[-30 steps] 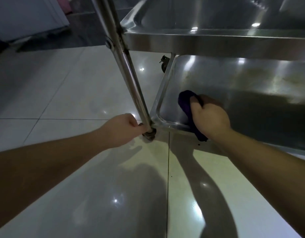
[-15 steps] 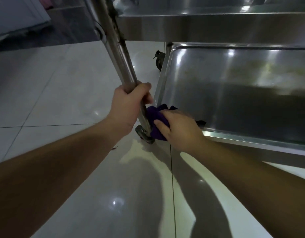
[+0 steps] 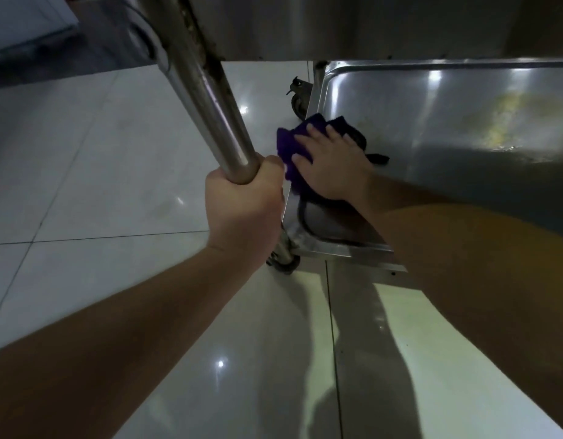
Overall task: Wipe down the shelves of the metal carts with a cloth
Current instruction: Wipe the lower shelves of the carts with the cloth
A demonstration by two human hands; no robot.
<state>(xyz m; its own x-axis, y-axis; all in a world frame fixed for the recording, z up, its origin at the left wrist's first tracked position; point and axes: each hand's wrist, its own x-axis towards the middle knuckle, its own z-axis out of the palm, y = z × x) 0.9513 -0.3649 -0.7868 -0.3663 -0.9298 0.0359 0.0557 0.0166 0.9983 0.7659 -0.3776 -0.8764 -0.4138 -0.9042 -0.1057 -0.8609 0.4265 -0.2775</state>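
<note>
A steel cart's bottom shelf lies low to the floor, with a yellowish stain toward its far right. My right hand lies flat with straight fingers on a dark purple cloth, pressing it onto the shelf's left rim. My left hand grips the cart's round upright post just left of the cloth. The underside of the shelf above fills the top of the view.
Glossy white floor tiles spread left of and below the cart. A caster wheel sits at the far left corner and another under the near post. A pale cabinet stands at the top left.
My right hand moved the cloth from the shelf's near corner farther along the left rim and flattened out. My left hand slid higher up the post. The view has come closer.
</note>
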